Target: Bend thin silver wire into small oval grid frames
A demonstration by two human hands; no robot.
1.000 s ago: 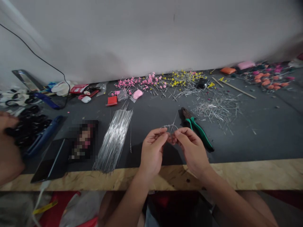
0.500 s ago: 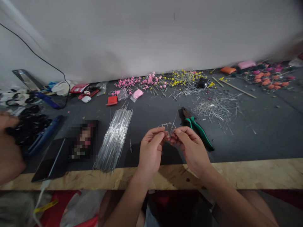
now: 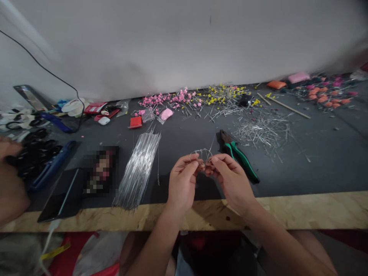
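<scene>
While it's getting pinched from two sides: bent wire [image 3: 204,150], a thin silvery arch right in front of the person, over the dark tabletop [image 3: 316,168], lower part hidden by fingers.
Left hand [image 3: 182,186]: thumb and fingers closed on the wire's left side.
Right hand [image 3: 234,184]: same deal on the other side, fingertips close to the left ones; one straight strand slants up near them.
Pliers [image 3: 243,163]: green handles, lying just beside the right hand, dark nose toward the wall [image 3: 184,46].
Wire bundle [image 3: 139,165]: long straight silvery lengths, left of the left hand, near ends over the pale wooden edge [image 3: 304,209].
Lone strand [image 3: 158,172]: between bundle and left hand, near end looks twisted.
Short wires [image 3: 263,130]: messy heap beyond the pliers, off to the right.
Tipped stems: pink-tipped stems [image 3: 155,100] next to yellow-tipped stems [image 3: 221,94] along the wall, orange-tipped ones [image 3: 323,97] far right.
Left edge: another person's arm [image 3: 13,188], partly in view.
</scene>
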